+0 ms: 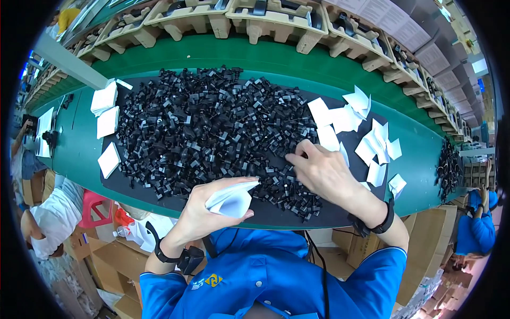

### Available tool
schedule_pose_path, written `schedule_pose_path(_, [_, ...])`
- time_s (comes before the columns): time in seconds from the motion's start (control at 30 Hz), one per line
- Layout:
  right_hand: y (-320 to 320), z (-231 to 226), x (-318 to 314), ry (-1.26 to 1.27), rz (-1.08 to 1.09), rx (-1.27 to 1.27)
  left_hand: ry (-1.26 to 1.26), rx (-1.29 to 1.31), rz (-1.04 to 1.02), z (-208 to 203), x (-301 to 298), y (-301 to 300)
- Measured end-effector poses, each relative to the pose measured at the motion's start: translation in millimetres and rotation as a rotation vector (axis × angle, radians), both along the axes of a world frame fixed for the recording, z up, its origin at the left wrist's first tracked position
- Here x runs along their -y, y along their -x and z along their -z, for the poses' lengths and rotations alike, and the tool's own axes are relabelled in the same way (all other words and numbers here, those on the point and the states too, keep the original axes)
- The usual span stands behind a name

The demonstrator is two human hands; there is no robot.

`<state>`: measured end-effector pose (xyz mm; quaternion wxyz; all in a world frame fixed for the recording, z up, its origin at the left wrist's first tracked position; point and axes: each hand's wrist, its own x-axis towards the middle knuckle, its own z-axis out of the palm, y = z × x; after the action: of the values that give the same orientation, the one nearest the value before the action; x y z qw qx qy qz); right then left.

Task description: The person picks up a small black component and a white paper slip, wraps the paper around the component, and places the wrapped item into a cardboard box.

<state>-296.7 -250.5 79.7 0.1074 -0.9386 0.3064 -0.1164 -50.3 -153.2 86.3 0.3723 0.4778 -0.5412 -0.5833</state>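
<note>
A large heap of small black plastic parts (196, 122) covers a dark mat (119, 183) on the green bench. At the heap's near edge, my left hand (197, 212) grips folded white paper (231, 203), thumb below and fingers above, with the curled opening towards me. My right hand (325, 171) is over the right side of the heap, fingertips drawn together. Whether a part is between those fingers is hidden. Just beyond that hand lie loose white papers (328, 138), some folded and standing up.
Small stacks of white paper (104, 100) lie left of the heap. Tan moulded trays (276, 21) of black items line a raised green ledge at the back. Another dark pile (450, 169) lies far right. Cardboard boxes (114, 266) stand below the bench. Other people sit at both sides.
</note>
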Motion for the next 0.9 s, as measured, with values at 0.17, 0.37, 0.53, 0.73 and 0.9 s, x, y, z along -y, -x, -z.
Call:
schedule_pose_path(0.17, [-19.7, 29.9, -6.4, 0.086, 0.205, -0.200, -0.080, -0.056, -0.056, -2.7, -11.0, 4.9])
schedule_pose_path(0.37, [-8.9, 31.5, -4.4, 0.040, 0.265, -0.079, -0.094, -0.095, -0.058, -2.1, -13.9, 6.8])
schedule_pose_path(0.53, [-7.6, -47.3, -23.0, -0.747, 0.353, 0.390, -0.152, -0.201, -0.057, -1.1, -9.3, 12.2])
schedule_pose_path(0.73, [-22.4, -65.3, -61.7, -0.366, -0.075, 0.685, 0.209, -0.075, 0.124, 5.1, -0.6, 22.1])
schedule_pose_path(0.9, [-28.7, -60.5, -67.5, -0.035, -0.152, 0.546, 0.350, -0.009, 0.179, -4.4, 5.0, 15.1])
